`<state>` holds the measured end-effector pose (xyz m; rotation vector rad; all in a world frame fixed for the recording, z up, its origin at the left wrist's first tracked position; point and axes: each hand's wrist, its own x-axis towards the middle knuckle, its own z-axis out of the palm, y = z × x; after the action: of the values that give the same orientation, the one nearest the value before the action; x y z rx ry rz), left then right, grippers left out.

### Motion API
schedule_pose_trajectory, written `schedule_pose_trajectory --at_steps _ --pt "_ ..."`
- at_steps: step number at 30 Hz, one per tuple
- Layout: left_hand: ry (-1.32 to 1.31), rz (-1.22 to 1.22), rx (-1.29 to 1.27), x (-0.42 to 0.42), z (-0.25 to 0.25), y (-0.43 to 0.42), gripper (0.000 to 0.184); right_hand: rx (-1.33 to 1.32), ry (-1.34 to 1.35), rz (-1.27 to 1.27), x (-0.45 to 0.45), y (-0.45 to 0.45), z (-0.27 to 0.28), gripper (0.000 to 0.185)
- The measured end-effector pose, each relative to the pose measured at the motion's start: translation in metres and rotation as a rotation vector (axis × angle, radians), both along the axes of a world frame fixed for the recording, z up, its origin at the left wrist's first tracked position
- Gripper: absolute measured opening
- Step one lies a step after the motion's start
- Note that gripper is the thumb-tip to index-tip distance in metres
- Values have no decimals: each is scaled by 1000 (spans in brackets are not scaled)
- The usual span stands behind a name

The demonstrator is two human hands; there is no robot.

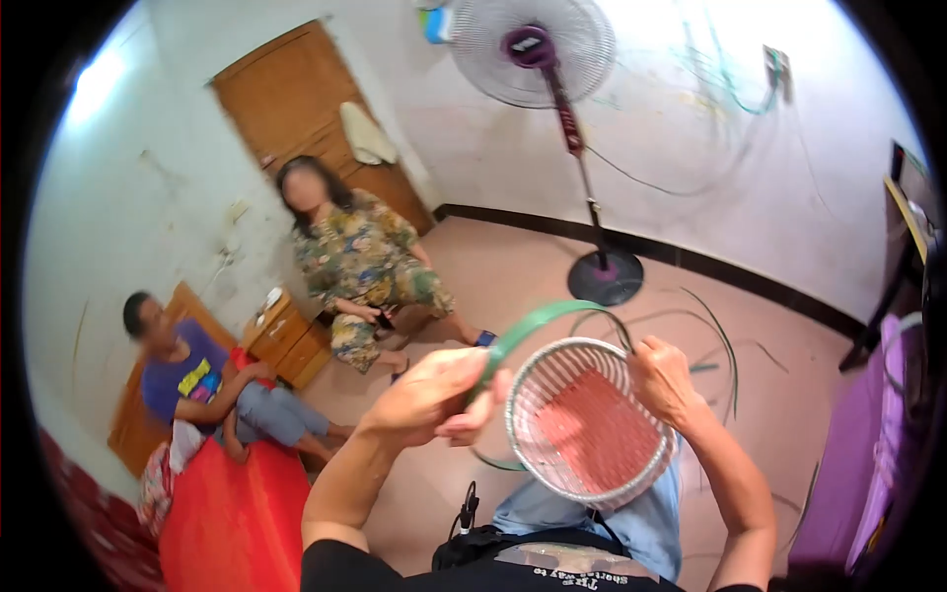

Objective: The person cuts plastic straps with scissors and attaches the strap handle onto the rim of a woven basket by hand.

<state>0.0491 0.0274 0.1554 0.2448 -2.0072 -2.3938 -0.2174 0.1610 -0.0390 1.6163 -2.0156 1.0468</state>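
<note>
A round woven basket (592, 500) with pale grey-white open-slat walls and a reddish bottom is tilted over my lap, its mouth towards me. My right hand (663, 380) is closed on the basket's right rim. A flat green strip (538, 317) arches above the basket, running from my left hand to the rim beside my right fingers. My left hand (434, 395), slightly blurred, is closed on this strip, to the left of the basket and apart from it. Whether the strip's far end is fixed in the rim, I cannot tell.
Loose green strips (732, 360) lie on the tiled floor to the right. A standing fan (605, 276) is ahead. Two people (365, 247) sit at the left, near a wooden nightstand (288, 340) and a red-covered bed (237, 518). Purple fabric (853, 474) is at the right.
</note>
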Motion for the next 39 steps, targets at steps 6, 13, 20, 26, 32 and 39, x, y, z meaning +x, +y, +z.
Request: schedule_pose_trajectory --at_steps 6,13,20,26,32,39 --pt "-40 -61 -32 -45 19 5 56 -23 -88 40 2 4 11 12" --pt "533 57 -783 -134 -86 -54 27 3 -227 108 2 11 21 8" --pt "583 -175 -1207 -180 -171 -52 32 -81 -278 198 0 -2 26 5" --pt "499 -130 -1285 -195 -175 -53 20 -59 -228 170 -4 -8 26 11" --pt "530 6 -1161 -184 -183 -54 15 -20 -449 206 -8 -20 28 8" --pt "485 106 -966 -182 -183 -42 21 -31 -332 62 -2 -22 31 8"
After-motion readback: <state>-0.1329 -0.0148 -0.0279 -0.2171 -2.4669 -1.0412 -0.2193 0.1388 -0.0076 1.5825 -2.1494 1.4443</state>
